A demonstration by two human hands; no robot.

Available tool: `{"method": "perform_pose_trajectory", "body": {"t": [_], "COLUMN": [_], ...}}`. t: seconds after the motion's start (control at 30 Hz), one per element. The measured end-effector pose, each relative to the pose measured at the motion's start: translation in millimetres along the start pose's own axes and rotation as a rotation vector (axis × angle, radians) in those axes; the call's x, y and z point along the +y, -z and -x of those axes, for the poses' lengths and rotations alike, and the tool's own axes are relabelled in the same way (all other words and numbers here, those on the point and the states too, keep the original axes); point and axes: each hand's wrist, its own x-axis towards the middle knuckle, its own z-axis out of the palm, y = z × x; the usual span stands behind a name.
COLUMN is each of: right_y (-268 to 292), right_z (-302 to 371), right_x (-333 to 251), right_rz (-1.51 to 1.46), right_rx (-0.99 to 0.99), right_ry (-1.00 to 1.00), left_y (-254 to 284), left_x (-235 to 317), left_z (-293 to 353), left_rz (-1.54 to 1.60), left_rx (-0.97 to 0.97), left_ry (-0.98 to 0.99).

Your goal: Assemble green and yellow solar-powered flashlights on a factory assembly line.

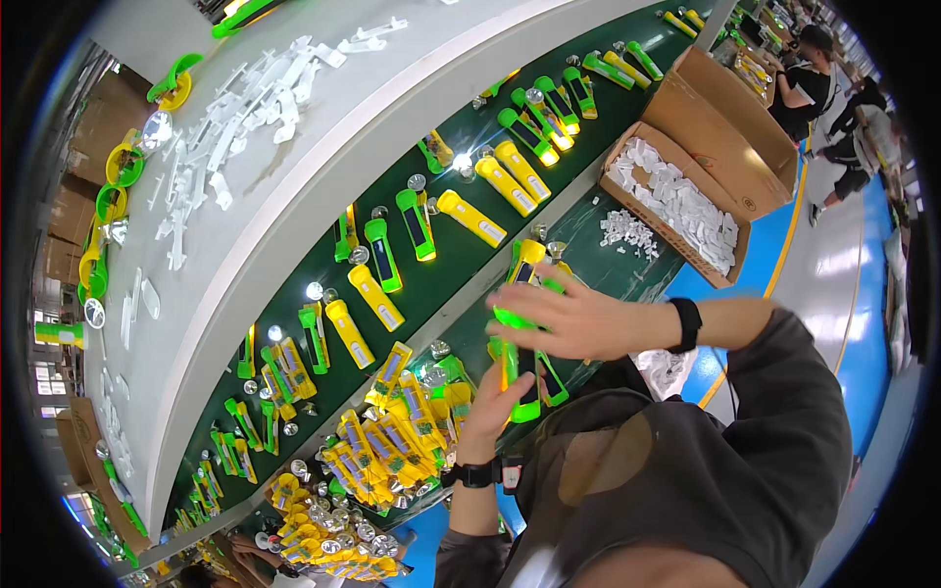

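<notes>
My left hand (490, 407) is closed around a green flashlight (530, 392) with a dark panel, close in front of my body. My right hand (569, 318) lies across the upper end of the flashlight, its fingers stretched out and slightly blurred. It covers much of that end, so the contact there is partly hidden. Just beyond my right hand, a yellow flashlight piece (530, 252) and clear round reflectors lie on the green work surface. To the left of my left hand is a large pile of yellow and green flashlight halves (387, 446) with reflectors.
A green conveyor belt (431, 284) carries several yellow and green flashlights, some lit. Beyond it, a grey shelf (323, 162) bears white plastic strips (245, 113). At right stand an open cardboard box (676, 201) of white pieces and small loose white parts (627, 233). People (809, 78) are at far right.
</notes>
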Motion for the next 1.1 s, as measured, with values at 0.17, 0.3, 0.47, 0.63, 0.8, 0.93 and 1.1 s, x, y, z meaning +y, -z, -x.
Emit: {"method": "perform_pose_trajectory", "body": {"t": [0.17, 0.3, 0.47, 0.63, 0.8, 0.93, 1.1], "right_y": [-51.7, -61.2, -56.1, -72.7, -78.6, -71.3, -71.7], "right_z": [26.4, 18.3, 30.5, 36.3, 35.6, 42.3, 49.2], "right_x": [-55.5, -70.9, -60.0, -56.0, -60.9, -58.8, -60.3], "right_rz": [-1.21, -0.959, -0.916, -1.435, -1.609, -1.587, -1.562], "right_rx": [0.287, 0.377, 0.462, 0.638, 0.676, 0.577, 0.635], "right_ry": [-0.821, -0.802, -0.812, -0.949, -0.962, -0.874, -0.886], "left_y": [-27.3, -30.4, -44.5, -47.4, -48.6, -43.6, -52.7], "left_x": [-23.9, -41.2, -19.3, -11.8, -9.9, -13.8, -14.0], "left_z": [-21.9, -40.3, -44.3, -41.0, -42.1, -42.6, -45.4], "left_rz": [0.046, 0.354, 0.392, 0.303, 0.269, 0.267, 0.234], "left_rx": [0.495, 0.489, 0.37, 0.295, 0.322, 0.292, 0.301], "left_ry": [-0.372, -0.389, -0.438, -0.435, -0.473, -0.5, -0.505]}}
